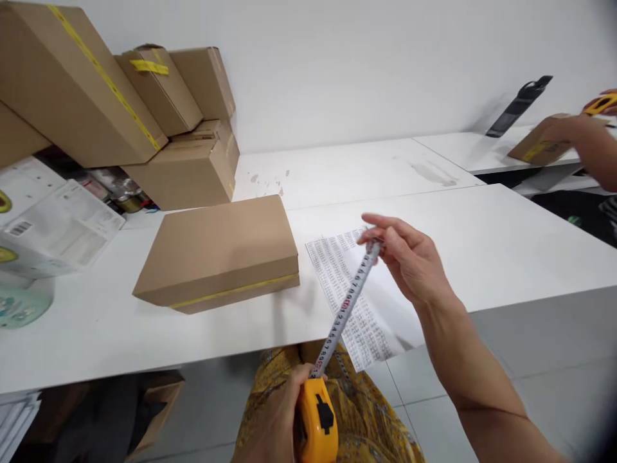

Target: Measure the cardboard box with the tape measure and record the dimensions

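Note:
My left hand (279,418) is wrapped round the yellow case of a tape measure (321,424), low in front of my lap. From the case a length of marked metal blade (344,310) runs up and to the right. Its far end is pinched between the thumb and fingers of my right hand (405,254), over the table. Beneath the blade lies a printed sheet of paper (380,308) with rows of small text. To the left, a closed cardboard box (226,247) with yellow tape along its side rests flat on the table, apart from both hands.
Several cardboard boxes (72,77) are stacked at the back left, beside a white printed carton (62,218) and a greenish clear container (24,305). The white table (506,251) has its front edge before me. At far right, another person's hand (573,132) touches a small box near a dark bottle (518,106).

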Motion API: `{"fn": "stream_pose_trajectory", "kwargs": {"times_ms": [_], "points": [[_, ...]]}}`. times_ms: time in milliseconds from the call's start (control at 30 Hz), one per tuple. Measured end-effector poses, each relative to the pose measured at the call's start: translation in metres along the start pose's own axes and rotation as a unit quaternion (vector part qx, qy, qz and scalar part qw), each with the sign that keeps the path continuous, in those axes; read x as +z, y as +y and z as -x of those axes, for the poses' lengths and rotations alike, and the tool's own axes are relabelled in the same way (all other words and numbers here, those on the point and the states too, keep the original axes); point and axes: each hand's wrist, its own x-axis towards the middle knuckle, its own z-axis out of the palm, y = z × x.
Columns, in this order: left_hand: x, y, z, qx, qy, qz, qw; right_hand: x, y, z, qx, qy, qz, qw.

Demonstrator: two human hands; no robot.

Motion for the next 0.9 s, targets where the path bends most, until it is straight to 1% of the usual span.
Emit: {"fn": "stream_pose_trajectory", "kwargs": {"times_ms": [100, 167, 233, 300, 367, 433, 467, 500, 533, 567, 600, 633, 667, 700, 733, 800, 833, 900], "points": [[0.005, -0.004, -0.002, 0.013, -0.021, -0.057, 0.998, -0.020, 0.002, 0.022, 0.013, 0.037, -0.024, 0.999], [0.010, -0.009, -0.005, 0.026, -0.015, -0.073, 0.997, -0.025, 0.008, 0.039, 0.016, 0.050, -0.024, 0.998], [0.015, -0.014, -0.007, 0.038, 0.015, -0.072, 0.997, -0.020, 0.015, 0.059, 0.019, 0.019, -0.025, 0.999], [0.021, -0.017, -0.010, 0.048, 0.056, -0.056, 0.996, -0.007, 0.022, 0.080, 0.019, -0.043, -0.036, 0.998], [0.026, -0.020, -0.013, 0.061, 0.094, -0.044, 0.993, 0.010, 0.027, 0.098, 0.004, -0.093, -0.031, 0.995], [0.028, -0.020, -0.017, 0.082, 0.122, -0.049, 0.988, 0.019, 0.031, 0.108, -0.034, -0.125, 0.035, 0.991], [0.028, -0.019, -0.020, 0.095, 0.134, -0.058, 0.985, 0.017, 0.033, 0.109, -0.059, -0.129, 0.082, 0.986], [0.026, -0.016, -0.023, 0.110, 0.143, -0.072, 0.981, 0.011, 0.036, 0.105, -0.078, -0.118, 0.136, 0.981], [0.024, -0.013, -0.028, 0.126, 0.149, -0.089, 0.977, 0.000, 0.039, 0.097, -0.088, -0.085, 0.192, 0.974], [0.020, -0.009, -0.033, 0.142, 0.152, -0.108, 0.972, -0.016, 0.043, 0.086, -0.087, -0.035, 0.245, 0.965], [0.015, -0.004, -0.040, 0.159, 0.155, -0.131, 0.966, -0.035, 0.049, 0.071, -0.067, 0.037, 0.307, 0.949], [0.010, 0.002, -0.048, 0.177, 0.155, -0.158, 0.959, -0.055, 0.056, 0.054, -0.035, 0.119, 0.370, 0.921], [0.004, 0.009, -0.056, 0.195, 0.152, -0.189, 0.950, -0.076, 0.064, 0.035, 0.008, 0.176, 0.428, 0.886], [-0.001, 0.015, -0.066, 0.209, 0.148, -0.226, 0.940, -0.096, 0.074, 0.016, 0.056, 0.196, 0.480, 0.853], [-0.006, 0.020, -0.076, 0.218, 0.146, -0.266, 0.928, -0.113, 0.084, -0.002, 0.107, 0.197, 0.518, 0.825], [-0.014, 0.027, -0.096, 0.229, 0.151, -0.351, 0.896, -0.137, 0.104, -0.031, 0.181, 0.164, 0.568, 0.786], [-0.016, 0.028, -0.105, 0.224, 0.155, -0.391, 0.879, -0.144, 0.113, -0.042, 0.195, 0.142, 0.589, 0.771], [-0.018, 0.027, -0.122, 0.207, 0.157, -0.453, 0.853, -0.150, 0.128, -0.056, 0.189, 0.092, 0.622, 0.755]]}}
